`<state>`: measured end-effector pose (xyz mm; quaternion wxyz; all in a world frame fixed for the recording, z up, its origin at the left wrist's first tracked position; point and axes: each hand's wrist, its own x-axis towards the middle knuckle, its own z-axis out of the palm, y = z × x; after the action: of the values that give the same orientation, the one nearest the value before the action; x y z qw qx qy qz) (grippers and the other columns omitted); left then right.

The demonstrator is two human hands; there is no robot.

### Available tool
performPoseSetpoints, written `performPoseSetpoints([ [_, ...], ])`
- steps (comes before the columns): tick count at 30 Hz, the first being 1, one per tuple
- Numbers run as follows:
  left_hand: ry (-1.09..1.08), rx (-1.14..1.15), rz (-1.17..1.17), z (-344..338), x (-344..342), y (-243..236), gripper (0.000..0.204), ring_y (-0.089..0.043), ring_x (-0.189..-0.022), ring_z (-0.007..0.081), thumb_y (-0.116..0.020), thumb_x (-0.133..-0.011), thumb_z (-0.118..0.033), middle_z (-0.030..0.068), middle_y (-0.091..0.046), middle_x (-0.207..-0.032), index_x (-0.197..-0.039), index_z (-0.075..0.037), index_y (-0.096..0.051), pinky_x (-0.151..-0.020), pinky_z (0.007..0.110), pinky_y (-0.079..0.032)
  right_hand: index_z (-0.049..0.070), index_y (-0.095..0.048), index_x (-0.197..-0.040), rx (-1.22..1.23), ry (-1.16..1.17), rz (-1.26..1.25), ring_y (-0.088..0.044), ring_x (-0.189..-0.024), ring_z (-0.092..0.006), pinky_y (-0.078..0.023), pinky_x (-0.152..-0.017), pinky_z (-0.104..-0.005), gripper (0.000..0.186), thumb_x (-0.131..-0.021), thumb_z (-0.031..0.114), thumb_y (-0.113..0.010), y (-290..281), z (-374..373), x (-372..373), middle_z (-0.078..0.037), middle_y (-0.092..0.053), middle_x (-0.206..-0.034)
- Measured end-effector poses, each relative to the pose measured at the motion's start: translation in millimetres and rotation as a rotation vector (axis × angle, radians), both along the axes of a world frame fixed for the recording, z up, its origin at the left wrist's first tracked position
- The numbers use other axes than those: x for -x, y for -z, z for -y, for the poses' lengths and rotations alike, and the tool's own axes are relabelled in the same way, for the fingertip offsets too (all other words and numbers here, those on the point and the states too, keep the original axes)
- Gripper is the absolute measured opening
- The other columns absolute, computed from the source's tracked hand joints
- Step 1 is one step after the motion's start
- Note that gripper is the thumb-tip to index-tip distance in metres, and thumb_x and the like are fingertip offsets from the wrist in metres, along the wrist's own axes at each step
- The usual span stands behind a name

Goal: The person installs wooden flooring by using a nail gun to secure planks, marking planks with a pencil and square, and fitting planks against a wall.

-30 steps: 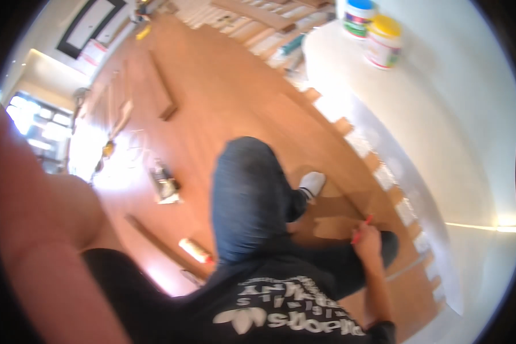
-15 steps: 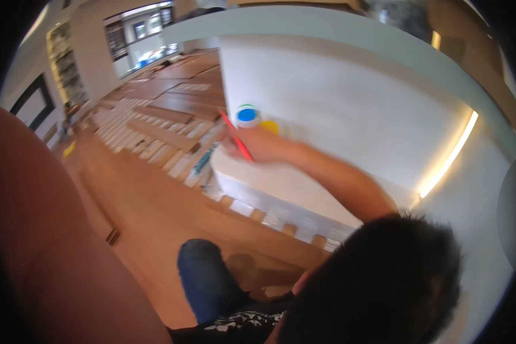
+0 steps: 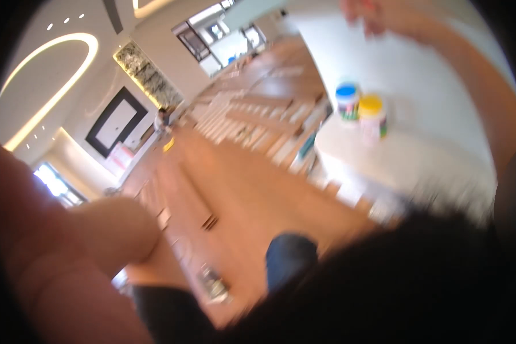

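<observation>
My right hand (image 3: 366, 16) is raised at the top edge, its forearm reaching in from the right. Its blurred fingers are curled, with a reddish tint among them; what they hold does not show clearly. Very near the camera, my left hand (image 3: 69, 241) fills the lower left with bent fingers, partly cut off. What it touches is out of view. Below my right hand, a white tub with a blue lid (image 3: 347, 100) and another with a yellow lid (image 3: 372, 113) stand on a rounded white ledge (image 3: 407, 157). Dark hair covers the lower right.
Wood planks (image 3: 252, 189) cover much of the floor; a loose stack (image 3: 206, 217) lies left of the bent knee (image 3: 291, 258). A teal object (image 3: 306, 145) is beside the ledge. A blurred metallic item (image 3: 214, 285) lies lower down. Another person (image 3: 161, 119) is low in the far background.
The view has swung left and tilted. My right hand has gone from beside the tubs, where it held a red pencil, up to the top edge. More of my left hand's fingers show.
</observation>
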<state>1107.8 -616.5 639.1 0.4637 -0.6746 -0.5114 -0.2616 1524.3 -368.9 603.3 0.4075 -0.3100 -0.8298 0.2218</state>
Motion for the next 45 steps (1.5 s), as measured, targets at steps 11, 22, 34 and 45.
performPoseSetpoints([
  [11,-0.124,-0.154,0.035,89,35,63,0.061,-0.065,-0.122,0.029,-0.082,-0.092,-0.029,0.015,-0.068,-0.131,-0.141,-0.003,-0.058,-0.105,0.038,-0.05,0.007,-0.062,-0.112,0.261,-0.23,0.222,-0.056,-0.074,-0.0078,-0.049,-0.066,-0.0241,0.016,-0.102,0.02,-0.063,197,-28,18,-0.001,-0.062,-0.096],
  [22,-0.669,-0.267,0.512,377,83,253,0.058,-0.068,-0.118,0.0276,-0.082,-0.094,-0.032,0.0136,-0.071,-0.127,-0.139,-0.003,-0.06,-0.101,0.036,-0.053,0.001,-0.063,-0.124,0.319,-0.596,0.678,-0.059,-0.08,-0.0139,-0.052,-0.073,-0.0293,0.026,-0.101,0.013,-0.067,403,66,137,-0.005,-0.063,-0.089],
  [34,-2.09,0.145,2.004,685,-37,629,0.118,-0.024,-0.156,0.0491,-0.076,-0.083,-0.07,0.0299,-0.022,-0.17,-0.169,-0.014,-0.017,-0.125,0.066,-0.019,-0.002,-0.057,-0.122,0.438,-0.623,0.694,-0.06,-0.101,-0.0271,-0.051,-0.093,-0.0403,0.023,-0.104,0.011,-0.061,649,68,112,-0.016,-0.062,-0.11],
  [45,-1.969,0.241,2.288,614,-33,653,0.159,-0.01,-0.159,0.0528,-0.088,-0.057,-0.08,0.0293,0.005,-0.174,-0.171,-0.023,0.007,-0.123,0.066,-0.019,-0.002,-0.061,-0.12,0.275,-0.446,0.595,-0.065,-0.103,-0.0325,-0.052,-0.094,-0.0403,0.023,-0.103,0.014,-0.06,640,116,115,-0.022,-0.066,-0.112],
])
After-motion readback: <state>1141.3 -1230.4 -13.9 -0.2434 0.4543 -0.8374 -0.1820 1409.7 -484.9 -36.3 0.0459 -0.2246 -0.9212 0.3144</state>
